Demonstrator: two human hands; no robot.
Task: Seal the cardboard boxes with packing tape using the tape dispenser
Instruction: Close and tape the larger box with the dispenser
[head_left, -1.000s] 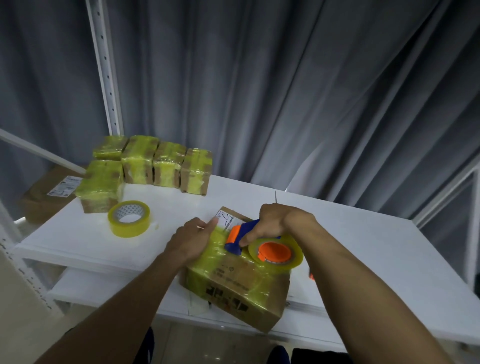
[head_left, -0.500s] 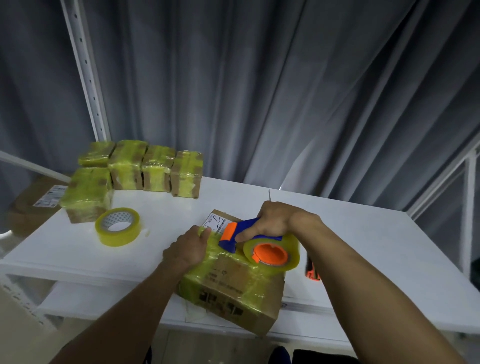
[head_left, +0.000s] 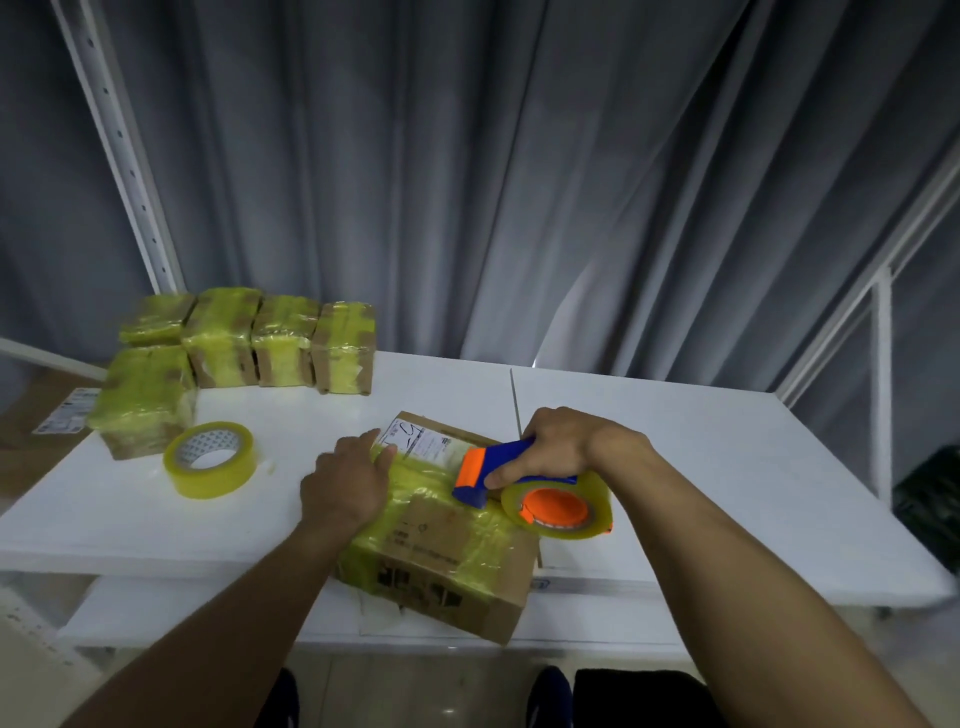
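A cardboard box wrapped in yellowish tape lies at the near edge of the white table, its near end hanging over the edge. My left hand presses on the box's left top side with fingers curved over it. My right hand grips the blue handle of the blue and orange tape dispenser. The dispenser rests on the box top, its roll to the right.
Several taped small boxes stand in a row at the back left, one more in front of them. A loose tape roll lies left of my hand. Grey curtains and white shelf posts surround the table. A lower shelf shows below.
The dispenser has slid slightly right along the box top. My left hand stays on the box. The camera view has shifted a little.
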